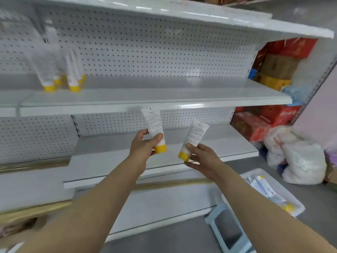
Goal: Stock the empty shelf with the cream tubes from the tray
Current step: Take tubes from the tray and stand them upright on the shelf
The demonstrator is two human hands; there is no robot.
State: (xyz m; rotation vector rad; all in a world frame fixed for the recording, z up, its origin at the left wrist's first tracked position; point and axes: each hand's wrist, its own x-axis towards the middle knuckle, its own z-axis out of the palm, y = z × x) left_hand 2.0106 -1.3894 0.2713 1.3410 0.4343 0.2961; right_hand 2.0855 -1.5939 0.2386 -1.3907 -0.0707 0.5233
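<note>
Blurrily, shelved tubes (49, 70) smear; left hand (144, 147) and right hand (202, 159) each grip one tube.

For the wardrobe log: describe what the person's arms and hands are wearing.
Nothing is worn. The left hand and right hand have no gloves, and no rings or watch show. Both forearms are bare as far as the frame shows, with no sleeves in view.

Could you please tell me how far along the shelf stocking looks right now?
Early on. A few cream tubes already stand cap-down on the shelf. The left hand and right hand each hold one more. More tubes remain in the tray.
</note>
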